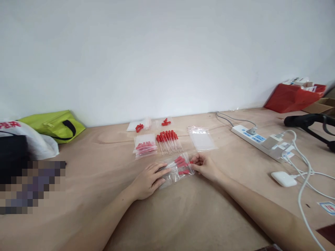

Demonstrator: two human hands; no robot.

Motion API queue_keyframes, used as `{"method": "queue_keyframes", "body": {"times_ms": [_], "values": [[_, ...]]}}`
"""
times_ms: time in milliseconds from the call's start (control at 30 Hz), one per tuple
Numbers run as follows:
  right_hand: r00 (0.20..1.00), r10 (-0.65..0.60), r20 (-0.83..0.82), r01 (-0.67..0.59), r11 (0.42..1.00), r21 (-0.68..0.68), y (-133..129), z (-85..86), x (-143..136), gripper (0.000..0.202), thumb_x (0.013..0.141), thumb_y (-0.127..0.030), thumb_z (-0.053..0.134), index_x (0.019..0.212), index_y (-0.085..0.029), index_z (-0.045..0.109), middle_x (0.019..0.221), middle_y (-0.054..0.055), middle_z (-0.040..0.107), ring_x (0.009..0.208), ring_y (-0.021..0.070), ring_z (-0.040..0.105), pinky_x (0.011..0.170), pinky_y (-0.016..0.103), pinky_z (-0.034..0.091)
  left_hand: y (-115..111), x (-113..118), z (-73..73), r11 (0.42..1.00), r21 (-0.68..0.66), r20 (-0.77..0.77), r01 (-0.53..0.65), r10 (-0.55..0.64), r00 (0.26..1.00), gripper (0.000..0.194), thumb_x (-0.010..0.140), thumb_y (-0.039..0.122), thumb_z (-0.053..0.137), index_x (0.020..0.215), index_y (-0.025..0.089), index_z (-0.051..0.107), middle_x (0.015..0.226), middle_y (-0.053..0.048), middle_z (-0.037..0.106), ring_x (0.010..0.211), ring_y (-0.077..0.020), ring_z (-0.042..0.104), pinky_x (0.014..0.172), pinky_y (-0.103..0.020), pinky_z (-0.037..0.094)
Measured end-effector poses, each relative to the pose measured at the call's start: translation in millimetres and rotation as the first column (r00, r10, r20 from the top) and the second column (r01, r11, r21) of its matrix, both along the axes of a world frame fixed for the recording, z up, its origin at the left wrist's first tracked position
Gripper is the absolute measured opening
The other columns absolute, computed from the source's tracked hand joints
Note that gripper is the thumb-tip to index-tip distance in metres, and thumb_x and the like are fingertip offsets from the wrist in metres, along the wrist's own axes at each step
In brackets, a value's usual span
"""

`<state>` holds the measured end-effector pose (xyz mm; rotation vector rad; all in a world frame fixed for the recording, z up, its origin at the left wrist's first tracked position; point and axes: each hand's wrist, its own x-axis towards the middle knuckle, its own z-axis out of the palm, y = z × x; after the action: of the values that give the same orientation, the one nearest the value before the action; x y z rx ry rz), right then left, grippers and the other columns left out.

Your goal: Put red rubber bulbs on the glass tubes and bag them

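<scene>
A clear zip bag (171,177) lies on the table with several red-handled sticks (180,161) in it. My left hand (149,179) rests on the bag's left end, fingers stretched out. At the opposite end my right hand (205,166) is closed, thumb and fingers pinched on a red-handled stick at the bag's edge. Behind the bag, a row of loose red-handled sticks (169,141) with thin pale shafts lies side by side. Left of the row is a stack of filled zip bags (146,148); right of it lie flat, empty zip bags (201,138).
Small red pieces (139,128) lie on bags near the wall, with another red cluster (165,122) beside them. On the right are a power strip (258,141), a white case (284,179), cables and a red bag (293,97). A yellow-green pouch (52,123) stands left.
</scene>
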<state>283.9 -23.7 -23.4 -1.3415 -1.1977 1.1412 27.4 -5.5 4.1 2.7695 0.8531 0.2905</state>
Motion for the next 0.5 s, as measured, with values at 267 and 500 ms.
{"method": "queue_keyframes", "body": {"times_ms": [267,500], "values": [[0.953,0.302,-0.011,-0.301,0.953,0.044,-1.7,9.2,-4.2,0.040,0.073,-0.053,0.051,0.068,-0.015,0.062,0.059,-0.001,0.060,0.057,0.0118,0.054,0.055,0.024,0.041,0.1,0.0,0.1,1.000,0.004,-0.002,-0.001,0.001,1.000,0.038,0.088,0.025,0.039,0.126,0.030,0.042,0.128,-0.005,0.045,0.117,-0.0218,0.041,0.097,-0.043,0.033],[0.988,0.126,-0.085,-0.134,0.987,-0.091,7.1,-2.6,-5.4,0.041,0.052,-0.046,0.072,0.072,-0.016,0.053,0.058,-0.001,0.061,0.052,0.0130,0.057,0.051,0.025,0.044,0.3,-2.5,1.5,0.999,-0.033,0.030,0.009,-0.008,1.000,0.037,0.088,0.022,0.037,0.123,0.030,0.045,0.129,-0.003,0.046,0.119,-0.0197,0.040,0.099,-0.043,0.031]]}}
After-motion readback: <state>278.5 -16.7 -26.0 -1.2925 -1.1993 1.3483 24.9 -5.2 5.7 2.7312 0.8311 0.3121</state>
